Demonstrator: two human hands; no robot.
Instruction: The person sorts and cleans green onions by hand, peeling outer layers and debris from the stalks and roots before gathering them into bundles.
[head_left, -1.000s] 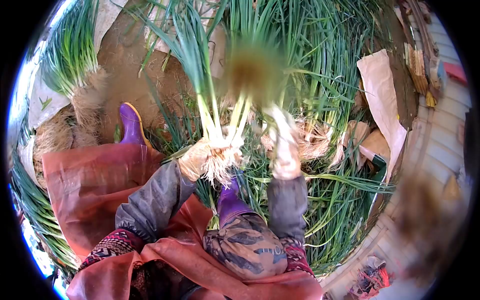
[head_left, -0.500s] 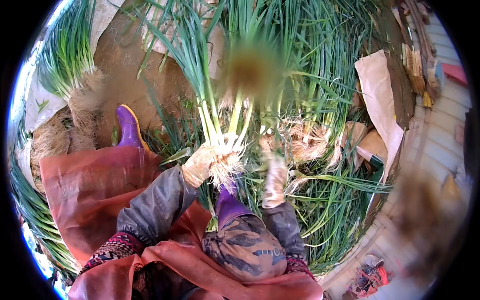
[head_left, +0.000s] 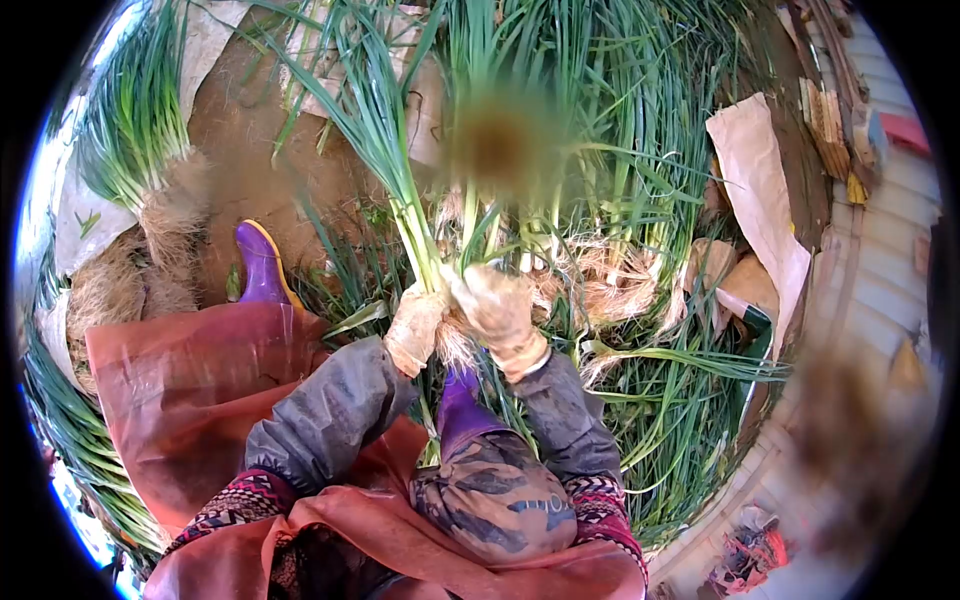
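Observation:
My left hand (head_left: 415, 330), in a dirty pale glove, is closed around the white lower stalks of a small bunch of green garlic (head_left: 412, 215). The bunch stands nearly upright, its long leaves spreading up and away from me and its stringy roots (head_left: 456, 343) hanging below. My right hand (head_left: 497, 312), gloved alike, is at the base of the same bunch from the right, its fingers curled against the stalks beside my left hand. Part of its fingertips is hidden by the stalks and slightly blurred.
A large pile of green garlic (head_left: 640, 130) lies ahead and to the right, roots toward me. Another bundle (head_left: 140, 130) rests at upper left. Purple boots (head_left: 262, 262) and a reddish apron (head_left: 190, 400) are near me. Torn brown paper (head_left: 760, 180) stands at right.
My right hand has moved up and left from beside the pile to the bunch in my left hand. The held stalks are drawn closer together, and my left hand has shifted slightly right.

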